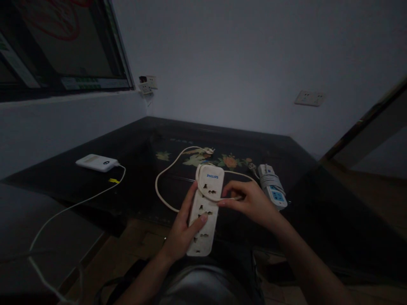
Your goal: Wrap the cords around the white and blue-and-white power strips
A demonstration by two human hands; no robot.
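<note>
A white power strip (206, 228) with a blue PHILIPS label is held up at the table's near edge, its label end pointing away from me. My left hand (184, 226) grips its left side, thumb across the socket face. The strip's white cord (210, 198) loops over the upper sockets. My right hand (248, 199) pinches this cord just right of the strip. More of the cord (157, 182) curves over the table on the left, and its plug (209, 150) lies beyond the strip.
On the dark table (133, 135) with painted flowers, a second power strip (275, 190) wrapped in its grey cord lies at right. A white power bank (97, 162) with a cable and yellow tag is at left. Wall sockets (310, 98) sit behind, and a window (63, 46) is upper left.
</note>
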